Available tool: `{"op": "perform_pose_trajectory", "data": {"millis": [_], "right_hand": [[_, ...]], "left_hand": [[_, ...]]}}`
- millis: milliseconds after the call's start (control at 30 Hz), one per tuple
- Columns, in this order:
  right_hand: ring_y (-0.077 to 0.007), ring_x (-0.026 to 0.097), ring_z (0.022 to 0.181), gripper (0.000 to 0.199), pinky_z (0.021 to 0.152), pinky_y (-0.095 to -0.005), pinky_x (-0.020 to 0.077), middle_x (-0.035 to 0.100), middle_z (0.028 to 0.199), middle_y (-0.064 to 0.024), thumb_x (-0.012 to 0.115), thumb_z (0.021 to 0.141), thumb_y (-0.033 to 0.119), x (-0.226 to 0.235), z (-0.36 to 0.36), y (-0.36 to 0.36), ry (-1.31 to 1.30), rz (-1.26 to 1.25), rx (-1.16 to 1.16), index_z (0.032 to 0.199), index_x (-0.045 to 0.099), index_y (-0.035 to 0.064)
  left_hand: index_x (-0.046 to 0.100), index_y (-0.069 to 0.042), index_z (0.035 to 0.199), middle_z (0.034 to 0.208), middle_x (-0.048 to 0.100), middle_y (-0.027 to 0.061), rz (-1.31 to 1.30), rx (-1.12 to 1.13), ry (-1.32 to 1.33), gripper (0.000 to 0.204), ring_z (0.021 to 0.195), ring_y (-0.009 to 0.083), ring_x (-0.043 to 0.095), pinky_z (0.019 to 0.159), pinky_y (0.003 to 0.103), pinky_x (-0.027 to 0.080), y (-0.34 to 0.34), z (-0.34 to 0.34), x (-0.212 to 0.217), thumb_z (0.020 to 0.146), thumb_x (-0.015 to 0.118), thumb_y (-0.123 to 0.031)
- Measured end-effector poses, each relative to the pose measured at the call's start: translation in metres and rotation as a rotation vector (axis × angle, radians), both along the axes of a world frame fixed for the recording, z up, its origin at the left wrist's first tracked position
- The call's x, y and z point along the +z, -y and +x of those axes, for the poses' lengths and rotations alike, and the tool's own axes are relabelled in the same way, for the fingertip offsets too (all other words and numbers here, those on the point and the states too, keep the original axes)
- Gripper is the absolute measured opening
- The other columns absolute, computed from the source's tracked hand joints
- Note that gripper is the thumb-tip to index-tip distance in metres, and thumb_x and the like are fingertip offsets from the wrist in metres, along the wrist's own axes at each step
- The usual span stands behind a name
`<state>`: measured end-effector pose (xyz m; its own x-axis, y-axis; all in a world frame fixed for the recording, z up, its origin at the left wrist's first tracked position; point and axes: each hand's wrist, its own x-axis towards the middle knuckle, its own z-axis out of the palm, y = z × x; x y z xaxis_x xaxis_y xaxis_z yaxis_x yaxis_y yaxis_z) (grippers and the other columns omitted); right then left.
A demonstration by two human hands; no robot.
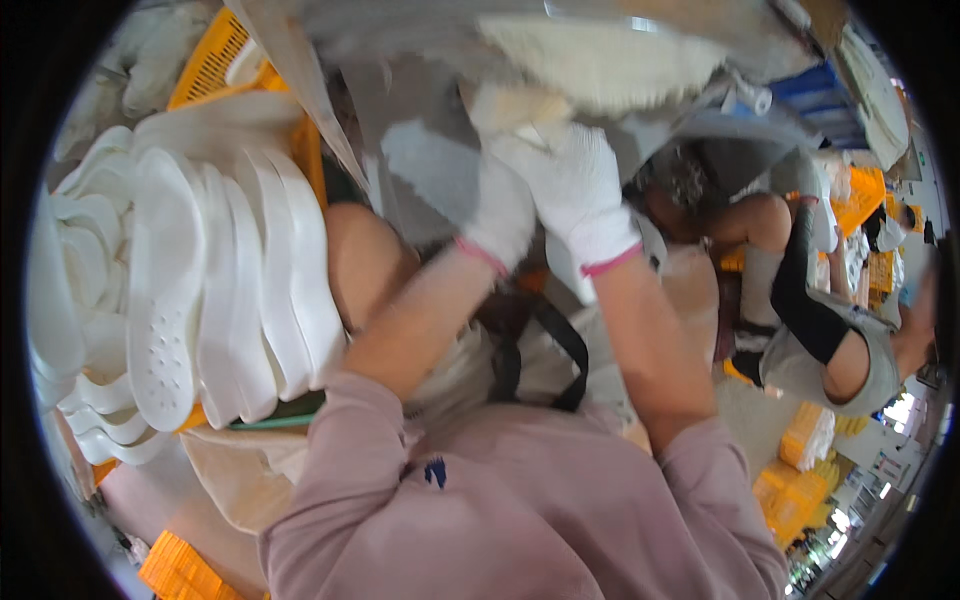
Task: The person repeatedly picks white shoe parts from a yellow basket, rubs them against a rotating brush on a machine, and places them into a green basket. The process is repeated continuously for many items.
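Both of my hands wear white knitted gloves with pink cuffs, and they meet in the upper middle of the head view. My left hand [500, 195] is smeared by motion, its fingers closed near a pale cream piece [515, 105]. Over it lies my right hand [580, 180], its fingers bent and pressed against the left. What the hands grip between them is blurred and mostly covered, so its kind cannot be made out. Just beyond them hangs a broad, fuzzy cream buffing wheel [610, 65]; whether the piece touches it is unclear.
At my left, several white shoe soles [165, 290], some with holes, stand in a stacked row by an orange crate [215, 55]. Grey machine housing [400, 100] surrounds the wheel. Right of me sits another person with a black sleeve [805, 290]. Yellow crates [790, 495] stand behind.
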<state>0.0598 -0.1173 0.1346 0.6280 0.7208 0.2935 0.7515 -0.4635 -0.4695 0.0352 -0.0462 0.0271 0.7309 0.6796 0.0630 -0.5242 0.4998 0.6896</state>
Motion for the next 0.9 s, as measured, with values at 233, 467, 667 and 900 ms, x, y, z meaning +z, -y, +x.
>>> {"op": "perform_pose_trajectory", "data": {"millis": [233,467,667,900], "right_hand": [[-0.0357,0.073,0.113,0.071,0.096,-0.0392,0.0582,0.072,0.131,-0.0195,0.078,0.083,0.030,-0.004,-0.028,0.027,-0.787,0.168,0.047,0.149,0.060,0.0108],[-0.0237,0.077,0.097,0.063,0.089,-0.0387,0.0599,0.078,0.110,-0.0135,0.081,0.090,0.031,0.028,-0.050,0.032,-0.684,-0.052,0.018,0.143,0.061,0.0025],[-0.0355,0.070,0.095,0.023,0.077,-0.0447,0.0591,0.068,0.106,-0.0100,0.073,0.081,0.019,0.021,-0.005,-0.006,0.042,-0.072,0.568,0.104,0.078,0.0166],[-0.0393,0.074,0.093,0.059,0.083,-0.0454,0.0592,0.074,0.103,-0.0193,0.088,0.082,0.033,0.018,-0.079,0.036,-0.303,-0.030,-0.194,0.126,0.066,0.0023]], "left_hand": [[0.065,-0.008,0.123,0.090,0.066,0.0145,-0.563,-0.591,-0.341,0.068,0.074,0.0343,0.066,0.080,0.048,0.062,-0.045,-0.003,-0.005,0.099,0.050,-0.070],[0.066,-0.008,0.122,0.093,0.068,0.0147,-0.095,-0.168,-0.266,0.062,0.080,0.0340,0.068,0.082,0.047,0.062,-0.034,0.005,-0.001,0.101,0.048,-0.064],[0.066,-0.008,0.121,0.096,0.069,0.0148,-0.373,-0.253,-0.233,0.057,0.084,0.0337,0.069,0.083,0.046,0.062,-0.056,0.009,-0.005,0.103,0.047,-0.058],[0.067,-0.008,0.120,0.099,0.071,0.0150,-0.736,-0.545,-0.134,0.052,0.089,0.0334,0.071,0.085,0.045,0.061,-0.052,0.001,-0.022,0.104,0.045,-0.052]]}}
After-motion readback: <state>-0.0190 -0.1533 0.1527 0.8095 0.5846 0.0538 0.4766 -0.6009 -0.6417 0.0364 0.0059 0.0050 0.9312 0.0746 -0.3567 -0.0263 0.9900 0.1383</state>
